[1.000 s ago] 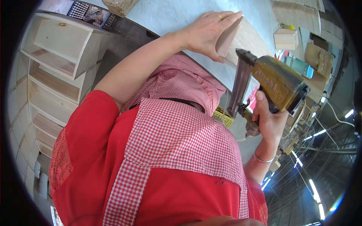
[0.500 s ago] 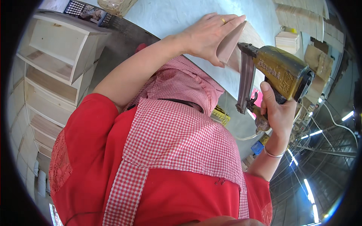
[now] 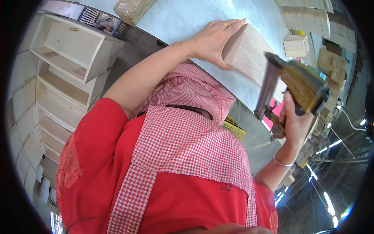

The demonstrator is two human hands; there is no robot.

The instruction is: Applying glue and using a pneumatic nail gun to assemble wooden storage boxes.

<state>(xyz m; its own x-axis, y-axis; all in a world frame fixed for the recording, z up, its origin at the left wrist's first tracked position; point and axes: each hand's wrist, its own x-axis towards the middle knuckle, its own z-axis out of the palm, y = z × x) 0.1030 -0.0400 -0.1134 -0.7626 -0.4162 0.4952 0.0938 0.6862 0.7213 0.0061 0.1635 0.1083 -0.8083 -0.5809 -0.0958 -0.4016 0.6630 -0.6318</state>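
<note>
My left hand [image 3: 216, 43] grips the end of a pale wooden piece [image 3: 253, 50], with the thumb on its near side and the fingers over the far edge. The piece rests on the light blue-grey table [image 3: 175, 21]. In my right hand [image 3: 296, 123] is a yellow-brown nail gun [image 3: 304, 84], fingers wrapped round its handle. The gun's nose stands off the wood, to its right, and its long magazine slants down toward me. An air hose seems to run from the handle's base, though it is blurred.
Several stacked wooden boards [image 3: 306, 21] lie at the far right, near a small block of wood pieces [image 3: 295, 46]. A wrapped bundle [image 3: 132, 9] sits at the table's far left. White wooden shelf units [image 3: 66, 58] stand at left. A yellow crate [image 3: 234, 126] is below the table edge.
My right hand has drawn the nail gun right and slightly down, away from the wood. More of the piece's upper face shows. My left hand keeps its hold.
</note>
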